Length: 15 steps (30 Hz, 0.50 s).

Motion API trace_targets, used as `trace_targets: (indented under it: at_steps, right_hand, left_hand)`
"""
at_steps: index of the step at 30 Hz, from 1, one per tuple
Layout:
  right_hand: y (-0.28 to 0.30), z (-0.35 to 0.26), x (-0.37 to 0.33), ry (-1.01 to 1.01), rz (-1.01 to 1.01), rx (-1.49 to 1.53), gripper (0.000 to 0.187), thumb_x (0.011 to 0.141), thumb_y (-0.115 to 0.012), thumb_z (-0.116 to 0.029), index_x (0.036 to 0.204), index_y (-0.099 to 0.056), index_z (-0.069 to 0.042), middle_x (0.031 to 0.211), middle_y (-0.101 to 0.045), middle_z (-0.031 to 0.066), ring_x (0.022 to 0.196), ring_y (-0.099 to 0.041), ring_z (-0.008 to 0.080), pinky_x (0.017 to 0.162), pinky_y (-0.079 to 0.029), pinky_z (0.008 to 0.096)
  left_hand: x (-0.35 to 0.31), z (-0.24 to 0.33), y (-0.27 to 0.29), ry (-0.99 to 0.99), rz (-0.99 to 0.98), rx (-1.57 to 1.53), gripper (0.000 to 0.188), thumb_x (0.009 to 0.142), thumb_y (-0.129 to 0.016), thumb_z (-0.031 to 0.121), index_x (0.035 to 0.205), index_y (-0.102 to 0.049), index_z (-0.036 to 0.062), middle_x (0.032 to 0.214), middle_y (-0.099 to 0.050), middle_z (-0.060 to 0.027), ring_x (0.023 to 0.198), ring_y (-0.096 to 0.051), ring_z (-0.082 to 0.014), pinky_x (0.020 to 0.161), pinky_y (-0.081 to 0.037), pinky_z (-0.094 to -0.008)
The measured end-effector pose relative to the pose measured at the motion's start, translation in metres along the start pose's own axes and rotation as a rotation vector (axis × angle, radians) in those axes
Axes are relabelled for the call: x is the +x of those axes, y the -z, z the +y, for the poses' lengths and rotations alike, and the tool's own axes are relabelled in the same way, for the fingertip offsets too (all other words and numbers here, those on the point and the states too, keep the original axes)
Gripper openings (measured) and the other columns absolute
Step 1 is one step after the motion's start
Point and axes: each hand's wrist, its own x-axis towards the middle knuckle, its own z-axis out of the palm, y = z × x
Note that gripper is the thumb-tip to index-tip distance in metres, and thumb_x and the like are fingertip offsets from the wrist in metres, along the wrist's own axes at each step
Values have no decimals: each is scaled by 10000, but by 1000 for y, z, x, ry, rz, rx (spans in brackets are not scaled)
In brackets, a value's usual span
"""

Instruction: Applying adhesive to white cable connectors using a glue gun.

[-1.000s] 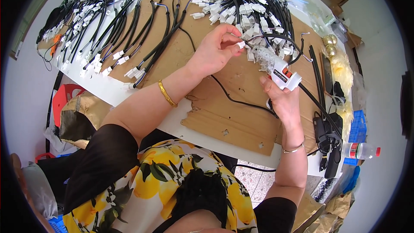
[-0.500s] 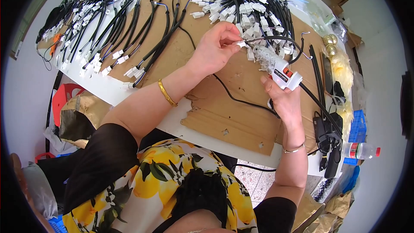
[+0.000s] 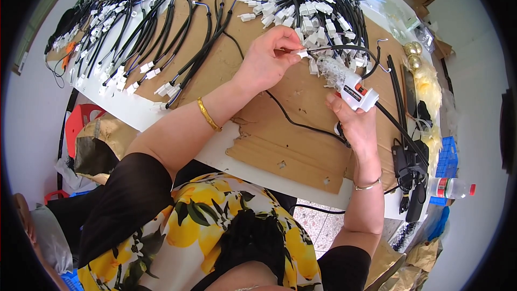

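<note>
Between thumb and fingertips, my left hand (image 3: 269, 59) pinches a small white plug connector (image 3: 302, 53). From that connector a black sleeved cable (image 3: 344, 47) arcs off to the right. My right hand (image 3: 353, 121) is wrapped round a white hot glue gun (image 3: 358, 96) with an orange-red part on its body. Clear, crusted glue covers the gun's front end, which points up and left, just right of the connector. Whether the nozzle touches the connector I cannot tell. Beyond both hands lies a heap of black cables with white connectors (image 3: 309, 11).
Brown cardboard (image 3: 291, 156) covers much of the white table. More black cables (image 3: 207, 43) lie in rows at the left. At the right are a black power adapter (image 3: 412, 161), black rods (image 3: 396, 91) and a plastic bottle (image 3: 451, 188). The gun's black cord runs down right.
The hands hold almost the same pose. The glue gun and the connector have shifted very slightly to the right.
</note>
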Motion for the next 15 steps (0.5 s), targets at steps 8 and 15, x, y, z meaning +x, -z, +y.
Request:
trace_targets:
  at_steps: [8,15]
  right_hand:
    - [-4,-16,-4,-30,31,-94,175,728,-652,-82,862,-569,-6,773,-572,-4,687,-505,45,604,-415,186]
    - [-2,-11,-1,29,42,-77,158,724,-647,-68,846,-566,-8,751,-562,-10,663,-495,43,584,-405,181]
  left_hand:
    - [0,1,0,-12,-2,-32,229,752,-548,-98,939,-479,15,870,-608,-75,812,-556,-100,698,-459,-208]
    - [0,1,-1,-8,1,-30,233,751,-547,-98,943,-474,14,877,-610,-80,806,-557,-99,704,-458,-207]
